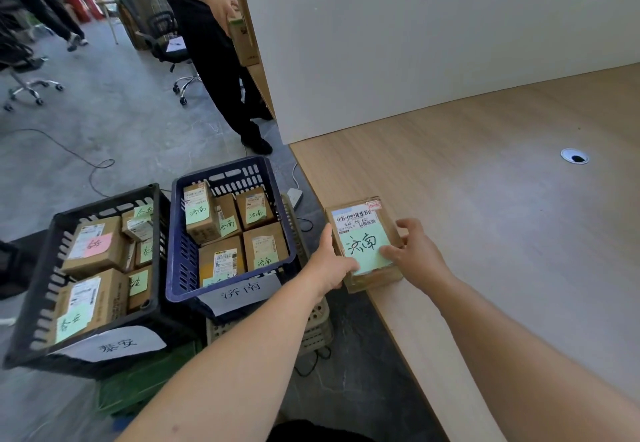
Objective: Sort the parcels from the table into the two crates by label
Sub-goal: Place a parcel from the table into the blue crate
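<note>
Left hand [330,266] and right hand [417,254] grasp the flat rectangular brown cardboard parcel [360,223] by opposite sides, at the smooth wood-grain tabletop [502,233] edge, near the blue slotted plastic crate [180,254].

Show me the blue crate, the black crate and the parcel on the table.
blue crate [181,254]: head view, left wall.
black crate [38,303]: head view, left wall.
parcel [363,244]: head view, middle of its top.

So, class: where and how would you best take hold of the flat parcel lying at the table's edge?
By its two long sides, hands coming from left and right. The parcel lies flat, label up, on the table, so its thin sides are free; the left hand and right hand hold it there.
</note>
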A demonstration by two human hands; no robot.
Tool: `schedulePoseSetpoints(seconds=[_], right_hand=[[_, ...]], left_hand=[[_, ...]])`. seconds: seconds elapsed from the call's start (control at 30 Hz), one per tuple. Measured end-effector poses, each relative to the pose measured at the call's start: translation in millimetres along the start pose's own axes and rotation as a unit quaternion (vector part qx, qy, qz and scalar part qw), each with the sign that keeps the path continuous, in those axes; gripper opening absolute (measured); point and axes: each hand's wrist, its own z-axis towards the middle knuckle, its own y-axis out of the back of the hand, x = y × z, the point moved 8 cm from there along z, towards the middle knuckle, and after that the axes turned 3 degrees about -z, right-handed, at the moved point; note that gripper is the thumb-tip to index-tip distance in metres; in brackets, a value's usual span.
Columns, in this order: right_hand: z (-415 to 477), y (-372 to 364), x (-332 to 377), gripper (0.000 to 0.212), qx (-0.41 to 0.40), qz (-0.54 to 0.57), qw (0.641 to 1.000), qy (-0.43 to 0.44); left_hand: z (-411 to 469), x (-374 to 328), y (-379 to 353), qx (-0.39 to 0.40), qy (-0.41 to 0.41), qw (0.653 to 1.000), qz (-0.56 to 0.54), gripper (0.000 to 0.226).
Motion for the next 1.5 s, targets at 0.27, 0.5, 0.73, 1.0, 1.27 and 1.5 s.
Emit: schedulePoseSetpoints(seconds=[0.27, 0.5, 0.73, 1.0, 1.27, 1.5], right_hand=[[13.9, -47.9, 49.5, 0.066, 0.135, -0.012, 0.989, 0.063], [43.9, -127.8, 112.5, 0.081, 0.166, 0.075, 0.98, 0.073], [81.3, -240.9, 188.5, 0.082, 0.219, -0.006, 0.97, 0.102], [140.3, -311.1, 221.9, 0.083, 0.202, -0.042, 0.973, 0.106], [225.0, -344.9, 211.0, 0.082, 0.214, -0.074, 0.97, 0.091], [306.4, -394.8, 205.6, 0.081, 0.24, -0.071, 0.963, 0.102]], left_hand=[[18.6, 6.1, 61.1, -0.042, -0.047, 0.998, -0.01, 0.099], [43.7, 12.5, 165.8, -0.052, -0.087, 0.995, 0.005, 0.09], [79.0, 29.5, 287.2, -0.096, -0.085, 0.992, -0.012, 0.09], [144.5, 43.9, 358.6, -0.099, -0.069, 0.992, 0.038, 0.098], [230.1, 52.5, 375.2, -0.101, -0.072, 0.984, 0.13, 0.097], [309.4, 59.8, 406.2, -0.154, -0.05, 0.953, 0.255, 0.093]])
